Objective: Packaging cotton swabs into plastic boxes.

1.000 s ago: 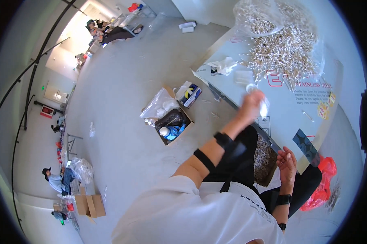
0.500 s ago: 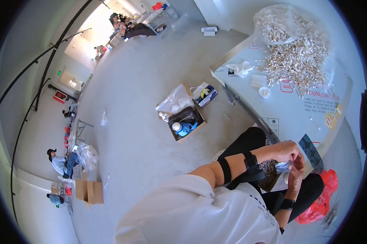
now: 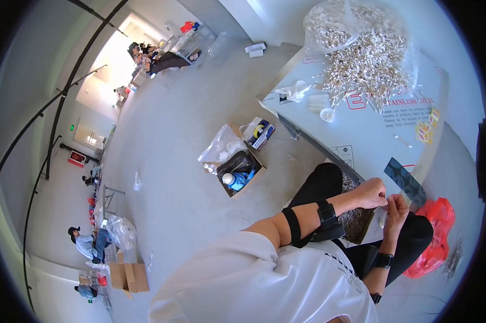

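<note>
While the left grip (image 3: 371,194) and right grip (image 3: 397,211) nearly meet, their fingers are curled inward; whether they pinch anything, I cannot tell. Loose swabs (image 3: 355,219) lie below the left grip. Beyond both, a heap (image 3: 369,72) of swabs spills from a clear bag (image 3: 318,29) onto the worktop (image 3: 361,140). A dark sheet (image 3: 404,182) lies just past the right grip.

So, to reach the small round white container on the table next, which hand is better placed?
Probably the left hand: it sits nearer the container, the right hand farther off. The two hands are close together, perhaps pinching something too small to make out, so the left may need freeing first.
</note>
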Demonstrator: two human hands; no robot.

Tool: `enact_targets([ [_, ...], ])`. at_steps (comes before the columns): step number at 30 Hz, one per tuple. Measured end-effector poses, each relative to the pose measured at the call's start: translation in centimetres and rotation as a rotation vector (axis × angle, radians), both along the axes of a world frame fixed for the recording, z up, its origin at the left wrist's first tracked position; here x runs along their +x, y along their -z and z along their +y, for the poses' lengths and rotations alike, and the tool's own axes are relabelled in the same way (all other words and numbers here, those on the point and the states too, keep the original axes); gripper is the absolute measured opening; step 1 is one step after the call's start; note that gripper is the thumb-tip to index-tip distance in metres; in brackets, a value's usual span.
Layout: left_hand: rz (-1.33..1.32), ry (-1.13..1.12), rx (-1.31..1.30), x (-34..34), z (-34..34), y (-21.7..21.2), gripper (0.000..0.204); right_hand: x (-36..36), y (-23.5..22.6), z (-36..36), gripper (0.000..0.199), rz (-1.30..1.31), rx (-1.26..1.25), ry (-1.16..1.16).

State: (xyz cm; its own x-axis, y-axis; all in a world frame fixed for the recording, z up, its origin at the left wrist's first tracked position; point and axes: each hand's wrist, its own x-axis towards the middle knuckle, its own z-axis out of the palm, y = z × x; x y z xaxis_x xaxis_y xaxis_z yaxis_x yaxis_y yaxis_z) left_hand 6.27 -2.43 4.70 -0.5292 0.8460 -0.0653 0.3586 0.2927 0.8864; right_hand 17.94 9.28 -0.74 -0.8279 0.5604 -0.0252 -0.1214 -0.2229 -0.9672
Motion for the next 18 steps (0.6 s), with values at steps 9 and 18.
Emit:
enact_targets([
  [9, 0.157, -0.114, -0.060, 1.0, 2.0, 1.7, 0.013, 0.5, 0.1, 1.0, 0.010, -0.051, 0.175, 0.032],
  [18, 0.098, -0.241, 0.053, 1.2, 3.0, 1.1, 0.014, 1.0, -1.1, 0.0, 0.012, -0.018, 0.062, 0.165],
])
